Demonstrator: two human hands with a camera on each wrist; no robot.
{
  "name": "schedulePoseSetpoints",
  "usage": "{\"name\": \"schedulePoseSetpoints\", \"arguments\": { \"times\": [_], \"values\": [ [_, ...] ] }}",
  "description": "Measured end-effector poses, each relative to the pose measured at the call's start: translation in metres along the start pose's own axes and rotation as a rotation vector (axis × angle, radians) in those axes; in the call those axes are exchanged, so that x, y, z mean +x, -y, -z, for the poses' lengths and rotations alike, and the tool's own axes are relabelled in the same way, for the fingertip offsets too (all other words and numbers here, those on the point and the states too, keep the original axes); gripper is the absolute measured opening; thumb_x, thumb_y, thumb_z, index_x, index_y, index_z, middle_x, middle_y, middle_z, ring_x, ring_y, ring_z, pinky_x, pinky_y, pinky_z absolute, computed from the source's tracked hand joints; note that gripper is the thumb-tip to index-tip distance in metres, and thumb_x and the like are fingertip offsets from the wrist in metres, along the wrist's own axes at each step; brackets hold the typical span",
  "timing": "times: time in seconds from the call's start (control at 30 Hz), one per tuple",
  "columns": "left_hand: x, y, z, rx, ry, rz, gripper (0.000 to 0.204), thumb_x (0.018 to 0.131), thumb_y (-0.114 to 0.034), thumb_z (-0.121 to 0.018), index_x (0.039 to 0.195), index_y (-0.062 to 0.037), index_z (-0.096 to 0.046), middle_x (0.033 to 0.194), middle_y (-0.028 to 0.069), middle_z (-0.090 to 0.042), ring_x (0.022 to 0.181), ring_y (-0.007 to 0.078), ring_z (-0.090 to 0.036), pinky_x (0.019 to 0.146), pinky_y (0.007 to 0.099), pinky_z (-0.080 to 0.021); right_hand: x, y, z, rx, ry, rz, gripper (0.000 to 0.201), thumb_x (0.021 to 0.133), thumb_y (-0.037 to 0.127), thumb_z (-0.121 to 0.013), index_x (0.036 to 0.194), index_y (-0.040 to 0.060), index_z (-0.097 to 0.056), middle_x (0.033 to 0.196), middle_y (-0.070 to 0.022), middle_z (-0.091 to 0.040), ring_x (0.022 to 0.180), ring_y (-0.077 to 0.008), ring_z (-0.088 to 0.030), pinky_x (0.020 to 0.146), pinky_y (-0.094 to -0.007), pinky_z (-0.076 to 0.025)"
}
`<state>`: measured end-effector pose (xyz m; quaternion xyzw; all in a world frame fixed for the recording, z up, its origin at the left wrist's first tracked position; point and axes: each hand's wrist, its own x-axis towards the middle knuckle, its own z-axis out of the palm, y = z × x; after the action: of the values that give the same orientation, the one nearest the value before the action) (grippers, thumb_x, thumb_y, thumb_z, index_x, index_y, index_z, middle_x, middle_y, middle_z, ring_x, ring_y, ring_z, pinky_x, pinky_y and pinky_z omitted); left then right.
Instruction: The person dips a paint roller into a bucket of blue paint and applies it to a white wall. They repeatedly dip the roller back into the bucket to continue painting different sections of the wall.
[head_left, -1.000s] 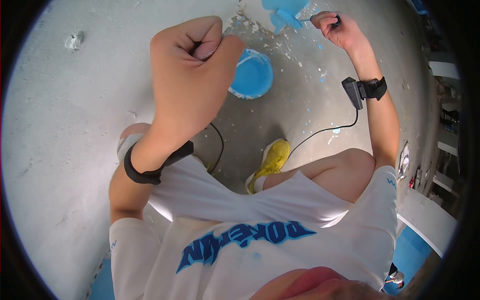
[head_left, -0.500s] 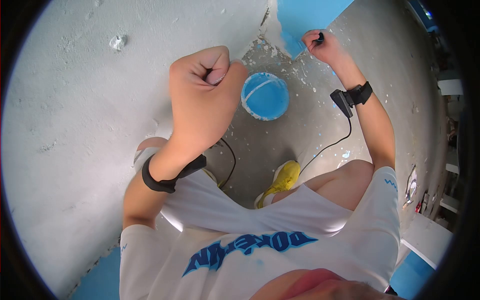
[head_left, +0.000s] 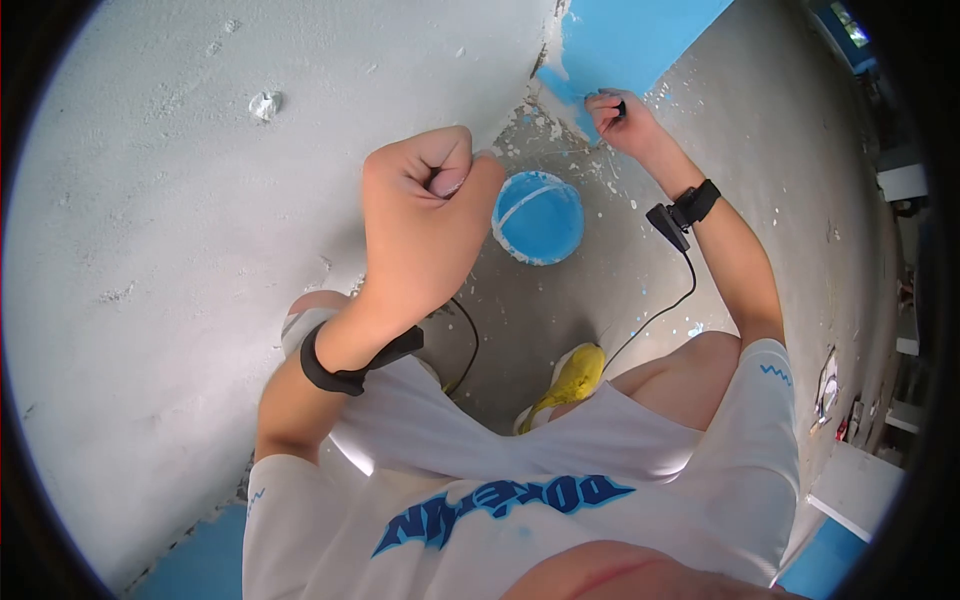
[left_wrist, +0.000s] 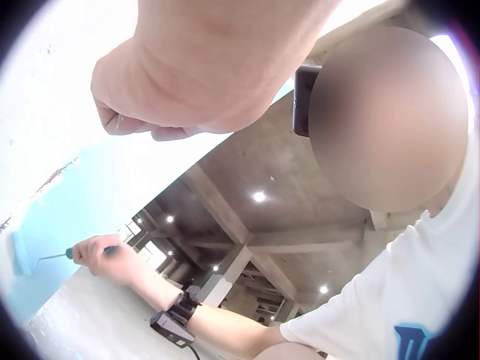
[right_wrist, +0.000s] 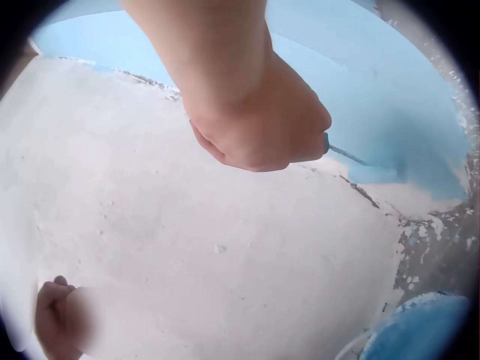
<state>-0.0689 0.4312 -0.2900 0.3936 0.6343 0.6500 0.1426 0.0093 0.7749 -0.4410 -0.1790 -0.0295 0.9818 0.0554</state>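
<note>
My right hand [head_left: 625,122] grips the dark handle of a small paint roller [left_wrist: 22,255], its thin metal rod reaching out past my fingers. Close to the corner, the blue roller head overlaps the lower part of the blue-painted wall [head_left: 625,35]. Nearer to me, my left hand [head_left: 430,220] is curled into a fist in front of the white wall [head_left: 190,190], with nothing visible in it. Beside that fist, on the floor, stands a bucket [head_left: 545,262] of blue paint, a pale strip crossing its top.
Paint flecks and flaking patches mark the grey floor [head_left: 640,275] around the wall corner. A yellow shoe [head_left: 578,375] stands below the bucket. A black cable [head_left: 655,320] hangs from the right wrist camera [head_left: 668,226]. White ledges lie at the far right.
The head view has shifted, so the scene sits lower and further right. Relative to the bucket, my right hand has moved left toward the corner with the roller. The left fist keeps its shape.
</note>
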Motion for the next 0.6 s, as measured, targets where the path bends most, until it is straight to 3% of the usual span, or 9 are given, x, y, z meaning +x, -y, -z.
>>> {"name": "schedulePoseSetpoints", "arguments": {
  "times": [0.1, 0.17, 0.23, 0.4, 0.53, 0.6],
  "values": [
    [-0.004, 0.000, 0.002, 0.000, -0.016, -0.012, 0.039, 0.076, 0.008, -0.055, 0.060, -0.0067, -0.022, 0.056, -0.0049, -0.021, 0.057, 0.0030, -0.022, 0.045, 0.0240, -0.018, 0.012, -0.011, -0.010, -0.019, -0.080, 0.091, 0.014, 0.087, -0.002, -0.038, 0.074, 0.0036, -0.039, 0.067, -0.0022, -0.041, 0.055, -0.0106, -0.044, 0.046, -0.0217, -0.036],
    [-0.005, -0.001, 0.002, 0.004, -0.011, -0.017, 0.039, 0.076, 0.008, -0.055, 0.060, -0.0066, -0.022, 0.056, -0.0047, -0.021, 0.057, 0.0030, -0.022, 0.045, 0.0241, -0.018, 0.004, -0.012, -0.030, 0.117, -0.086, 0.155, 0.015, 0.085, -0.004, -0.037, 0.073, 0.0039, -0.038, 0.067, -0.0033, -0.043, 0.056, -0.0119, -0.044, 0.046, -0.0220, -0.036],
    [-0.002, -0.002, 0.000, -0.050, -0.012, 0.049, 0.039, 0.076, 0.008, -0.055, 0.060, -0.0065, -0.022, 0.056, -0.0043, -0.021, 0.057, 0.0033, -0.022, 0.045, 0.0242, -0.018, -0.018, -0.018, -0.064, 0.112, -0.061, 0.191, 0.014, 0.084, -0.004, -0.037, 0.072, 0.0039, -0.038, 0.068, -0.0038, -0.044, 0.056, -0.0124, -0.043, 0.046, -0.0221, -0.036],
    [0.002, 0.006, -0.006, -0.079, 0.036, 0.003, 0.040, 0.080, 0.006, -0.055, 0.060, -0.0078, -0.023, 0.056, -0.0058, -0.024, 0.056, 0.0022, -0.022, 0.046, 0.0233, -0.018, -0.096, -0.020, -0.135, 0.114, 0.074, 0.205, 0.018, 0.086, -0.005, -0.036, 0.070, 0.0037, -0.035, 0.067, -0.0032, -0.040, 0.055, -0.0127, -0.042, 0.047, -0.0225, -0.037],
    [0.004, 0.011, -0.010, -0.085, 0.087, 0.007, 0.042, 0.082, 0.004, -0.056, 0.060, -0.0095, -0.022, 0.056, -0.0073, -0.026, 0.056, 0.0008, -0.023, 0.046, 0.0222, -0.018, -0.118, -0.025, -0.149, 0.056, 0.129, 0.225, 0.022, 0.089, -0.004, -0.035, 0.069, 0.0041, -0.033, 0.065, -0.0022, -0.035, 0.055, -0.0117, -0.041, 0.047, -0.0228, -0.036],
    [0.003, 0.008, -0.011, -0.081, 0.073, 0.020, 0.042, 0.082, 0.004, -0.056, 0.060, -0.0095, -0.022, 0.056, -0.0074, -0.026, 0.056, 0.0009, -0.023, 0.046, 0.0223, -0.017, -0.099, -0.014, -0.131, 0.072, 0.125, 0.185, 0.021, 0.088, -0.004, -0.035, 0.069, 0.0045, -0.033, 0.066, -0.0020, -0.036, 0.055, -0.0113, -0.041, 0.046, -0.0227, -0.036]
  ]
}}
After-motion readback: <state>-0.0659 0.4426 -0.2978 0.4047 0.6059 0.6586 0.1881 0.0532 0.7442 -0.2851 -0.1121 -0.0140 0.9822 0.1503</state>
